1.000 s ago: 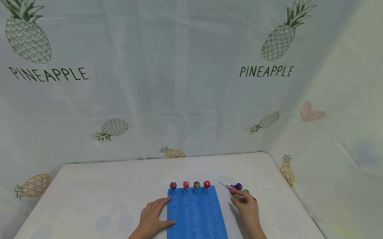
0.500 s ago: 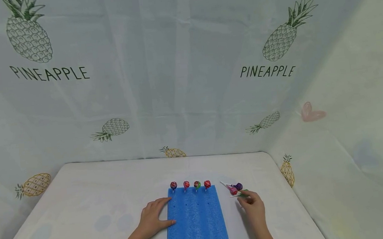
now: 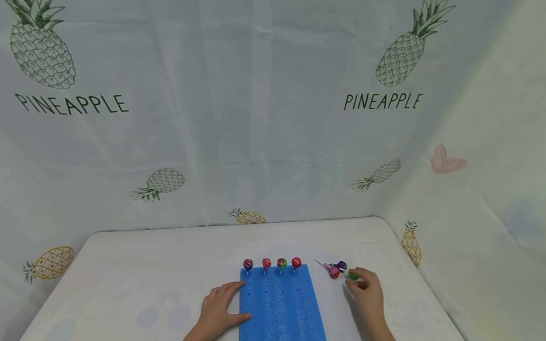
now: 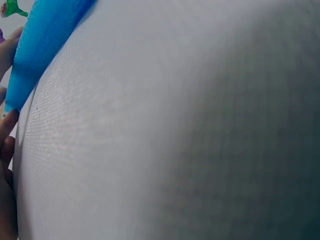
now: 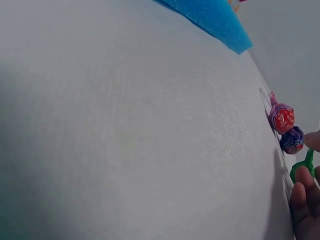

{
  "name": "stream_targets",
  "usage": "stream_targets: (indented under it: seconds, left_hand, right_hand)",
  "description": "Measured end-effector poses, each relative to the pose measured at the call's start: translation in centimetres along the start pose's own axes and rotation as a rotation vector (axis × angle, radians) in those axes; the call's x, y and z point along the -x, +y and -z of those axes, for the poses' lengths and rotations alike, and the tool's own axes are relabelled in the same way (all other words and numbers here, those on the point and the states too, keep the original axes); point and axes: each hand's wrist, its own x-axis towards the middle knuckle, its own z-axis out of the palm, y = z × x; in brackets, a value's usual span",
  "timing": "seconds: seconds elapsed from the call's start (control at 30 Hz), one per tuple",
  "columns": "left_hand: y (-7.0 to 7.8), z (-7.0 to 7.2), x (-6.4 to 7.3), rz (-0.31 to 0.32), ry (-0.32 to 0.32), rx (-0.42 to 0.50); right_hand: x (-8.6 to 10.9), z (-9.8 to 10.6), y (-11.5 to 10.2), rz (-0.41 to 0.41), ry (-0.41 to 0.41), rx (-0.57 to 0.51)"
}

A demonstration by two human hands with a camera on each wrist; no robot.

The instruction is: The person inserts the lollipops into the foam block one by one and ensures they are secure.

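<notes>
A blue foam board with small holes lies on the table. Several lollipops in red, purple and green wrappers stand upright along its far edge. My left hand rests on the board's left edge, thumb and fingers spread apart; in the left wrist view its fingers touch the foam. Right of the board, my right hand pinches a green lollipop, partly hidden by the fingers. The right wrist view shows the green wrapper between thumb and fingers.
Just left of the right hand lie a pinkish-red lollipop and a purple lollipop, close together. A white cloth covers the table. Behind it hangs a pineapple-print curtain.
My right hand has moved right, away from the board, and the green lollipop's stick has shifted from its earlier place. The left hand stays on the board.
</notes>
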Motion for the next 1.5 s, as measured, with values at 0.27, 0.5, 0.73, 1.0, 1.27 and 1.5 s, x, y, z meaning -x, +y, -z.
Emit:
stream_targets:
  seconds: [0.27,0.5,0.73,1.0,1.27,1.5]
  left_hand:
    - [-0.1,-0.1,0.0,0.005,0.0,-0.006]
    - [0.1,0.0,0.1,0.008,-0.005,0.003]
    - [0.3,0.1,0.1,0.013,-0.004,-0.002]
    - [0.3,0.1,0.1,0.015,-0.005,-0.011]
    - [0.1,0.2,0.1,0.014,-0.001,-0.013]
    - [0.1,0.0,0.0,0.015,-0.01,-0.006]
  right_hand:
    - [-0.6,0.2,-0.1,-0.013,-0.025,0.02]
    - [-1.2,0.4,-0.1,-0.011,-0.04,0.076]
    - [-1.4,0.2,0.0,-0.029,-0.047,0.119]
    - [-1.4,0.2,0.1,0.012,-0.043,0.147]
    - [-1.2,0.1,0.0,0.034,-0.057,0.156]
    - [-0.5,0.4,-1.0,0.066,-0.072,0.085]
